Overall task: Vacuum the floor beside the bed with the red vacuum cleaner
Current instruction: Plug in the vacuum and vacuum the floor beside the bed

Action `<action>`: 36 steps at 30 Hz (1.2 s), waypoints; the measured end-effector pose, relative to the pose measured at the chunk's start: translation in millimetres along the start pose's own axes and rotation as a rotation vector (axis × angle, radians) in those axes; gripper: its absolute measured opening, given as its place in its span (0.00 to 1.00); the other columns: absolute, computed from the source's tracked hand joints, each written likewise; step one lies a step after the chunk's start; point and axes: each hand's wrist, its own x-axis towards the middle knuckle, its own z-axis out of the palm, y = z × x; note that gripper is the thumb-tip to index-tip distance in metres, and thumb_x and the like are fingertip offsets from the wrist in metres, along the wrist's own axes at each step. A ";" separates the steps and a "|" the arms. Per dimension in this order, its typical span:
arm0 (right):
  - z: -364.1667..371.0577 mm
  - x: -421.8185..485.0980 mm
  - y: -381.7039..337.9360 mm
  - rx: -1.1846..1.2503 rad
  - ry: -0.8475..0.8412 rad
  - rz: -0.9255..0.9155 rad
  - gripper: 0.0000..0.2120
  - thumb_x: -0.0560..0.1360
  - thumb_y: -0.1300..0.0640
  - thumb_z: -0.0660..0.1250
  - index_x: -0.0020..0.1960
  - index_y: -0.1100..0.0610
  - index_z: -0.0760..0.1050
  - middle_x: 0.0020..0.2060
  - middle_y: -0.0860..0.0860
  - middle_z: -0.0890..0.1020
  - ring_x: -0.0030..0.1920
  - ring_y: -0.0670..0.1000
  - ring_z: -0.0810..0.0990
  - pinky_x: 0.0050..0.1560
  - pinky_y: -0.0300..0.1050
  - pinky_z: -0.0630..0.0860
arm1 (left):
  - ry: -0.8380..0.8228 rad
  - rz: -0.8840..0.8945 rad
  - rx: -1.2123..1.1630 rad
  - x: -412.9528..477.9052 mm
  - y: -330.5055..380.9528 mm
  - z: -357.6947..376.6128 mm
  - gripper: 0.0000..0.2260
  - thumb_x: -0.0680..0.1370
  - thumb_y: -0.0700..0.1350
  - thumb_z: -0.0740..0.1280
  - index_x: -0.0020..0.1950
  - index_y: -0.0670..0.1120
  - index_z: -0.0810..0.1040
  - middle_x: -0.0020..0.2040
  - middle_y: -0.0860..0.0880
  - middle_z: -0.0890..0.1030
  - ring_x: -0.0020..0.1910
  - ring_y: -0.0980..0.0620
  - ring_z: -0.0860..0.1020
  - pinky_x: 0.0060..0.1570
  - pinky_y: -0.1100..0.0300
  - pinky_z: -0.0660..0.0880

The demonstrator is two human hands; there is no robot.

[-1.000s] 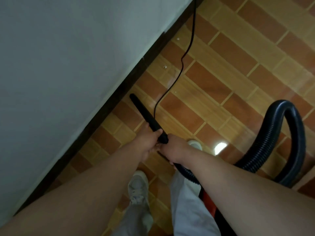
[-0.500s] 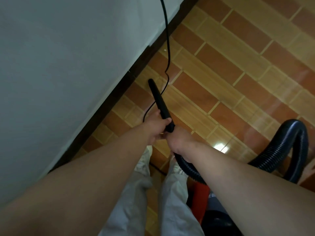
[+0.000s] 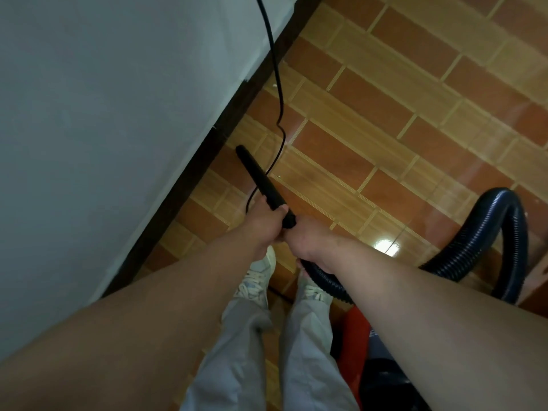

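Closest in, grey trousers (image 3: pixel 243 351) and pale shoes (image 3: pixel 256 280) stand on the tiled floor (image 3: pixel 385 129), with the red vacuum cleaner (image 3: pixel 357 336) just beside the right leg and its ribbed black hose (image 3: pixel 486 232) looping up at the right. Further out, the left hand (image 3: pixel 261 223) curls its fingers round the base of the black nozzle (image 3: pixel 261 180), and the right hand (image 3: pixel 308 241), touching it from behind, grips the hose end. Beyond, the nozzle's tip points at the floor near the dark base of the bed (image 3: pixel 103 114), a thin black cord (image 3: pixel 274 54) trailing past.
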 end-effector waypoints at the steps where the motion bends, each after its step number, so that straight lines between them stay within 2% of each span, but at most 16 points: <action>1: 1.1 0.6 -2.2 0.006 0.012 -0.003 0.07 0.81 0.58 0.60 0.47 0.56 0.75 0.35 0.56 0.79 0.36 0.57 0.78 0.36 0.49 0.76 | 0.013 0.002 -0.002 0.7 1.2 0.1 0.12 0.85 0.41 0.62 0.67 0.52 0.71 0.62 0.42 0.79 0.59 0.42 0.80 0.54 0.45 0.82; 4: 6.3 4.8 -7.4 0.020 0.015 0.008 0.07 0.81 0.56 0.60 0.46 0.56 0.74 0.36 0.56 0.78 0.35 0.56 0.78 0.36 0.48 0.76 | 0.014 -0.015 -0.013 3.9 6.1 -3.5 0.15 0.85 0.40 0.62 0.72 0.48 0.70 0.62 0.42 0.78 0.59 0.42 0.80 0.51 0.47 0.82; 7: 5.5 6.9 -10.9 0.031 -0.050 0.042 0.05 0.81 0.56 0.62 0.51 0.58 0.74 0.37 0.58 0.78 0.33 0.56 0.77 0.33 0.48 0.77 | 0.002 -0.056 -0.045 4.8 4.7 -12.7 0.14 0.84 0.39 0.62 0.70 0.47 0.70 0.62 0.42 0.79 0.60 0.41 0.80 0.44 0.51 0.83; 11: 0.3 7.6 -15.5 -0.026 -0.099 0.060 0.10 0.80 0.56 0.62 0.59 0.59 0.73 0.40 0.59 0.79 0.35 0.58 0.79 0.32 0.49 0.79 | -0.010 -0.089 -0.077 4.1 0.0 -22.6 0.13 0.84 0.41 0.63 0.69 0.46 0.71 0.60 0.42 0.80 0.57 0.42 0.82 0.41 0.51 0.83; 13: -0.4 9.8 -16.9 -0.018 -0.086 0.033 0.09 0.81 0.57 0.61 0.59 0.60 0.74 0.39 0.58 0.78 0.35 0.57 0.78 0.35 0.50 0.78 | -0.033 -0.084 -0.083 4.5 4.1 -22.2 0.15 0.84 0.41 0.63 0.70 0.48 0.70 0.61 0.42 0.81 0.58 0.42 0.82 0.45 0.48 0.84; 15: -1.2 12.3 -17.0 -0.008 -0.030 -0.005 0.07 0.81 0.56 0.60 0.55 0.58 0.73 0.38 0.55 0.77 0.36 0.56 0.78 0.38 0.50 0.78 | -0.052 -0.082 -0.082 6.5 12.7 -17.5 0.15 0.84 0.40 0.63 0.70 0.51 0.70 0.62 0.43 0.80 0.60 0.43 0.81 0.52 0.44 0.82; 17: -2.4 15.2 -15.7 0.019 0.023 -0.031 0.05 0.81 0.55 0.61 0.53 0.55 0.73 0.37 0.54 0.77 0.35 0.55 0.77 0.37 0.49 0.77 | -0.052 -0.077 -0.067 10.0 21.3 -11.3 0.13 0.84 0.39 0.63 0.67 0.51 0.70 0.62 0.43 0.79 0.60 0.43 0.80 0.56 0.42 0.81; 19: -4.1 18.2 -14.1 0.056 0.022 -0.026 0.05 0.81 0.53 0.62 0.50 0.55 0.74 0.36 0.54 0.77 0.33 0.54 0.77 0.33 0.47 0.76 | -0.044 -0.075 -0.036 14.3 26.7 -5.9 0.12 0.83 0.38 0.64 0.65 0.50 0.71 0.59 0.43 0.79 0.58 0.43 0.79 0.55 0.41 0.81; 22: -12.5 19.1 -13.0 0.003 -0.036 -0.021 0.05 0.81 0.55 0.63 0.47 0.54 0.74 0.36 0.55 0.78 0.34 0.55 0.78 0.36 0.49 0.78 | -0.032 -0.101 -0.002 17.3 27.3 -2.2 0.12 0.82 0.39 0.66 0.65 0.43 0.73 0.59 0.40 0.79 0.57 0.42 0.80 0.54 0.40 0.81; 25: -24.1 15.2 -12.2 -0.036 -0.115 -0.021 0.05 0.80 0.56 0.63 0.49 0.58 0.75 0.35 0.57 0.77 0.34 0.56 0.77 0.34 0.50 0.77 | -0.022 -0.142 -0.006 15.8 23.0 -1.5 0.11 0.82 0.41 0.66 0.64 0.39 0.74 0.59 0.37 0.81 0.56 0.40 0.82 0.48 0.45 0.84; 28: -30.2 13.6 -8.6 -0.028 -0.102 -0.017 0.06 0.80 0.56 0.62 0.53 0.57 0.75 0.36 0.57 0.78 0.34 0.56 0.78 0.34 0.50 0.77 | -0.069 -0.125 -0.029 13.6 23.6 2.4 0.03 0.83 0.43 0.66 0.56 0.49 0.75 0.57 0.40 0.82 0.56 0.40 0.82 0.50 0.43 0.83; 30: -33.4 10.1 -5.9 0.022 -0.104 -0.018 0.06 0.80 0.55 0.62 0.53 0.56 0.75 0.36 0.56 0.78 0.33 0.56 0.77 0.32 0.49 0.77 | -0.067 -0.115 -0.030 13.7 28.0 7.0 0.04 0.83 0.42 0.67 0.52 0.51 0.75 0.56 0.41 0.82 0.57 0.40 0.82 0.55 0.39 0.81; 32: -40.9 -1.0 -4.7 0.029 -0.139 -0.034 0.06 0.81 0.54 0.64 0.52 0.56 0.75 0.34 0.56 0.77 0.30 0.55 0.76 0.29 0.46 0.75 | -0.041 -0.133 -0.017 14.0 31.9 10.9 0.04 0.82 0.42 0.68 0.55 0.45 0.75 0.56 0.38 0.82 0.56 0.41 0.82 0.55 0.38 0.81; 33: -47.0 -8.3 -3.1 0.004 -0.165 -0.051 0.06 0.81 0.53 0.64 0.53 0.56 0.74 0.34 0.56 0.77 0.30 0.54 0.76 0.29 0.45 0.75 | -0.027 -0.153 -0.012 14.3 32.5 12.8 0.07 0.82 0.41 0.68 0.57 0.41 0.74 0.56 0.37 0.82 0.55 0.41 0.82 0.54 0.39 0.81; 36: -70.9 -27.1 8.7 -0.096 -0.193 -0.098 0.13 0.82 0.52 0.62 0.62 0.56 0.73 0.38 0.56 0.77 0.36 0.55 0.77 0.30 0.46 0.75 | -0.060 -0.168 -0.024 7.9 33.6 23.0 0.10 0.83 0.42 0.67 0.60 0.37 0.73 0.57 0.35 0.82 0.54 0.40 0.83 0.46 0.45 0.84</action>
